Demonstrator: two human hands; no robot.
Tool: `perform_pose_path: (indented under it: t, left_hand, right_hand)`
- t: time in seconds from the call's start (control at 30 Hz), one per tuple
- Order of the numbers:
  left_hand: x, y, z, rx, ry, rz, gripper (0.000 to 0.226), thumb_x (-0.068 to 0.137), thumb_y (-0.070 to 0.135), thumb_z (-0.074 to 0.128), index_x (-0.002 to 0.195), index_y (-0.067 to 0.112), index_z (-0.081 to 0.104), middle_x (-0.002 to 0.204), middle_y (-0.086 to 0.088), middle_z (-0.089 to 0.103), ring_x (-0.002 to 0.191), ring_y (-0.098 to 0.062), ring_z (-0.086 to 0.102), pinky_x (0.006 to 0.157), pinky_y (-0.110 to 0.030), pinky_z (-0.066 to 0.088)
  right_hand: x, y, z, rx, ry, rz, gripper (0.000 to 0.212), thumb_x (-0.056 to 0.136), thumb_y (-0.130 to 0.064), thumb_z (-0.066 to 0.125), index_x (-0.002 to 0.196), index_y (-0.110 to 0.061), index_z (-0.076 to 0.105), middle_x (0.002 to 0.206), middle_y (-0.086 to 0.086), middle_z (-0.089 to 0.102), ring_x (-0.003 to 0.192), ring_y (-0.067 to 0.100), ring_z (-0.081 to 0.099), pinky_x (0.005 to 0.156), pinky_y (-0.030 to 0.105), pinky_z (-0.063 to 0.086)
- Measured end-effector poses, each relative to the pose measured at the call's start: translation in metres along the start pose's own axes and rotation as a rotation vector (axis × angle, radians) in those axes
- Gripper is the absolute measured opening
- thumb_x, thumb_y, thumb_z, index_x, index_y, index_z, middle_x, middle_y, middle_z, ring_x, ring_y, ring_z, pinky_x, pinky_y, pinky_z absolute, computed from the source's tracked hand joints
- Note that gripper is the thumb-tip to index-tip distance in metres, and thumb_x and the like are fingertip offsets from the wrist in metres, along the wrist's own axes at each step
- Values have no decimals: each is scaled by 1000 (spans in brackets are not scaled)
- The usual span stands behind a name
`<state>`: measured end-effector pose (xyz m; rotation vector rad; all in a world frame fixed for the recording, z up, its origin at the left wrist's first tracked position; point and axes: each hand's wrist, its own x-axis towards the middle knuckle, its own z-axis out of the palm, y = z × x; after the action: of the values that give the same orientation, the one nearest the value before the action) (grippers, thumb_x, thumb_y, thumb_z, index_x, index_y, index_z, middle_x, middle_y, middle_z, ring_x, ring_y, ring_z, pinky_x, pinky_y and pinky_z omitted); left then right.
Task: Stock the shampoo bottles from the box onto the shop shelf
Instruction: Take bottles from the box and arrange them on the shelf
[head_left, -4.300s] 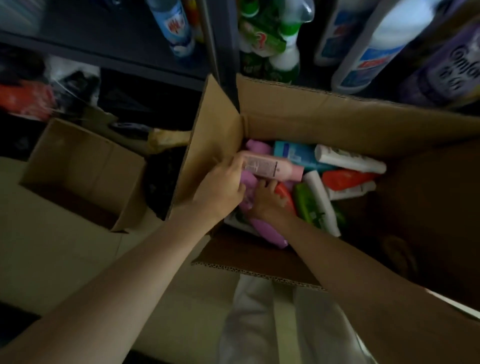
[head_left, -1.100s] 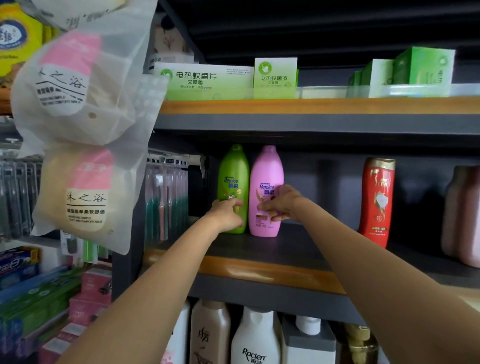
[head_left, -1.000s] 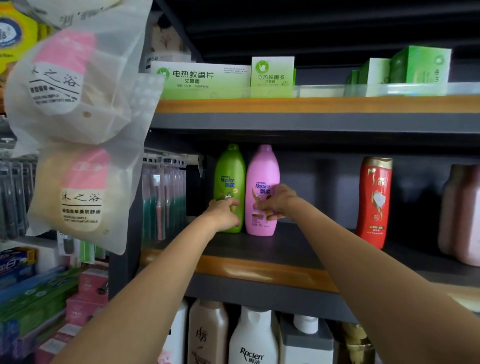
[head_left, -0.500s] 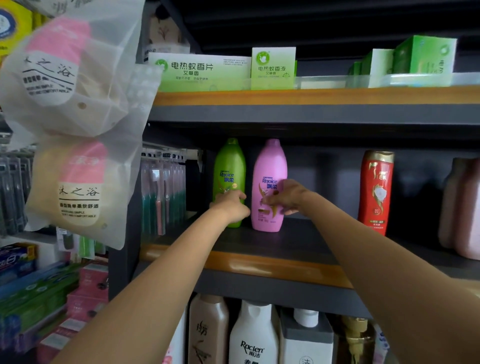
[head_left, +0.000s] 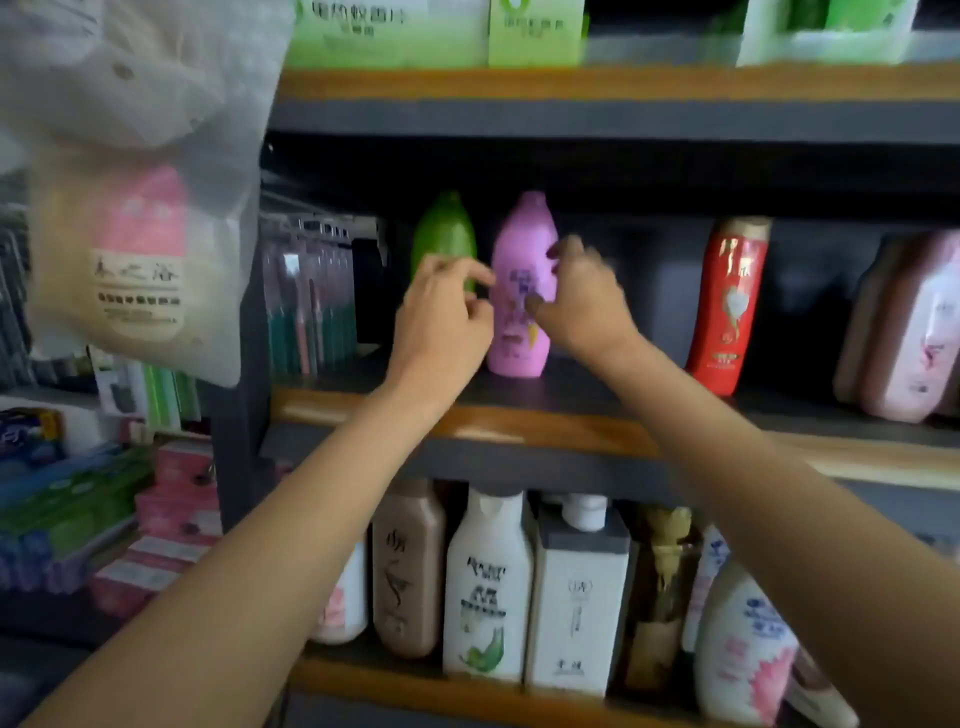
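— Standing just off the pink bottle (head_left: 519, 291), both hands look empty to me. The left hand (head_left: 441, 317) has its fingers loosely curled in front of the green bottle (head_left: 444, 236), and the right hand (head_left: 582, 301) is half-curled at the pink bottle's right flank. The picture is blurred, so I can't tell whether either one touches.

— So the bottles are placed?

— They stand upright on the shelf (head_left: 519, 421), green immediately left of pink, the two nearly touching. A red bottle (head_left: 727, 306) stands well to the right of pink, with bare shelf between.

— How would you say they handle?

— Full plastic, I'd judge: stiff walls, some weight, a glossy skin that could slip. They're tall with narrow tops, so they'd tip if nudged high. Best to take one round the wide middle, over the label, thumb on one side and fingers on the other.

— And beyond?

— Pale bottles (head_left: 488, 587) sit on the shelf below pink, and a hanging clear bag (head_left: 135, 249) is far to its left.
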<state>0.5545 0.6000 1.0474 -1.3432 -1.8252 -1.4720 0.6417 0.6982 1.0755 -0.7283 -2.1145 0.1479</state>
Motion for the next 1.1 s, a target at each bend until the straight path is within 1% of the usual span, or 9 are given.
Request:
perform_pose_path:
  t: [0.13, 0.3, 0.37, 0.47, 0.63, 0.73, 0.87, 1.0, 1.1]
  left_hand:
    - [-88, 8, -14, -197, 72, 274, 19, 83, 0, 46, 92, 0, 62, 95, -1, 49, 81, -8, 54, 72, -8, 39]
    - [-254, -51, 11, -144, -211, 24, 12, 75, -5, 47, 80, -3, 58, 83, -16, 52, 78, -18, 50, 64, -18, 33]
    - [-325, -83, 18, -69, -458, -132, 15, 76, -4, 48, 85, 0, 60, 87, -14, 54, 82, -22, 53, 67, -26, 35]
    - [-426, -133, 22, 47, -812, -381, 15, 90, 3, 49, 97, 9, 62, 98, -1, 53, 83, -19, 58, 70, -23, 39]
    - [-562, -211, 25, 148, -1041, -731, 17, 90, 4, 51, 100, 10, 62, 104, -3, 63, 98, -16, 59, 70, -14, 36]
    - [-624, -254, 29, 254, -1120, -807, 16, 91, 6, 50, 101, 10, 62, 105, -5, 65, 99, -18, 59, 66, -16, 37]
    - [-682, -284, 35, 374, -1208, -785, 24, 92, 11, 49, 113, 17, 57, 115, -2, 61, 103, -18, 59, 85, -28, 47]
    - [-713, -295, 40, 439, -1275, -845, 33, 94, 16, 48, 127, 21, 49, 123, -2, 56, 107, -18, 58, 86, -35, 51]
    - [-716, -298, 46, 403, -1303, -724, 38, 91, 13, 51, 128, 20, 48, 134, -2, 47, 113, -20, 55, 90, -35, 49]
  right_hand:
    - [-106, -18, -15, 267, 254, -332, 29, 80, -16, 49, 100, 3, 59, 90, 10, 67, 77, 15, 61, 71, 27, 47]
    - [-268, 15, 65, 413, -195, -126, 12, 85, -9, 55, 92, 0, 59, 77, -7, 59, 51, 2, 50, 55, 5, 38]
    - [-331, 39, 107, 397, -404, 0, 13, 82, -7, 56, 92, 0, 60, 76, -2, 61, 57, 9, 50, 55, 3, 35]
    - [-423, 78, 171, 309, -851, 182, 13, 87, -7, 54, 95, 1, 61, 86, 12, 65, 77, 19, 60, 61, 19, 39]
    - [-589, 134, 280, 120, -1393, 533, 24, 92, -14, 52, 107, 1, 61, 110, 16, 62, 108, 30, 57, 84, 31, 43]
    - [-667, 153, 334, 144, -1509, 579, 36, 94, -19, 52, 125, -1, 52, 121, 15, 56, 117, 29, 52, 88, 28, 40]
    - [-732, 166, 402, 70, -1517, 513, 63, 93, -26, 54, 147, -12, 24, 149, 16, 31, 134, 32, 34, 111, 39, 30]
    - [-751, 160, 439, -167, -1513, 416, 57, 96, -15, 47, 145, -2, 21, 145, 22, 28, 131, 38, 35, 106, 42, 33]
    - [-731, 151, 438, -46, -1628, 425, 43, 98, -13, 42, 138, 0, 36, 142, 23, 35, 124, 34, 45, 95, 33, 42]
